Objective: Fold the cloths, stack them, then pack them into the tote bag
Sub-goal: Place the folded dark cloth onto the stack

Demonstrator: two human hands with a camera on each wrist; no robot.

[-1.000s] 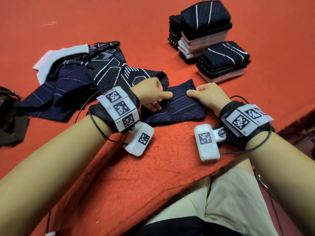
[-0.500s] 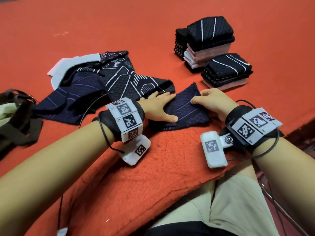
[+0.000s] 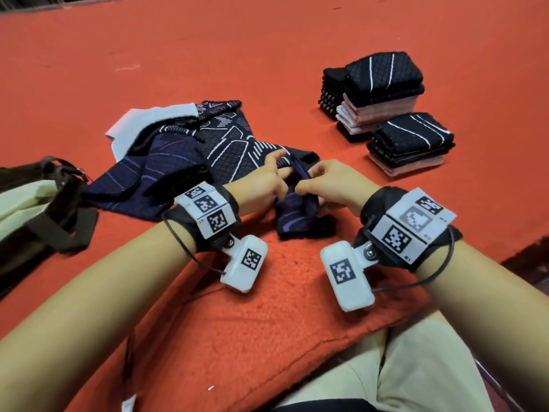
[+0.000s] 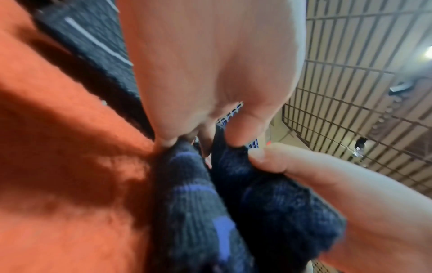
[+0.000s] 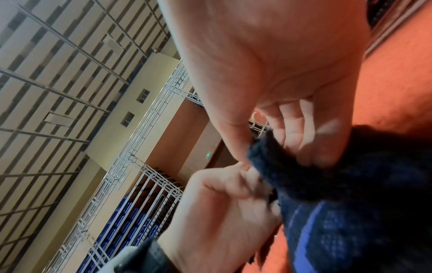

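A navy cloth with purple lines [image 3: 297, 212] [image 4: 210, 212] [image 5: 350, 194] is lifted off the orange cover, folded and hanging between both hands. My left hand [image 3: 267, 179] [image 4: 210, 110] pinches its top edge from the left; my right hand [image 3: 329, 182] [image 5: 280, 120] pinches the same edge from the right. Behind them lies a heap of unfolded dark patterned cloths [image 3: 190, 153] with a white one [image 3: 148, 120]. Folded cloths stand in stacks [image 3: 383, 93] at the back right, a lower stack [image 3: 413, 144] in front. The tote bag [image 3: 38, 209] sits at the left edge.
An orange fleecy cover [image 3: 237, 322] drapes over the table and my lap. The table edge drops off at the right [image 3: 520, 248]. Bare orange surface stretches across the back [image 3: 208, 55].
The navy cloth lay flat under both hands pressing it; now both hands have pinched its edge and raised it, bunched narrower between them.
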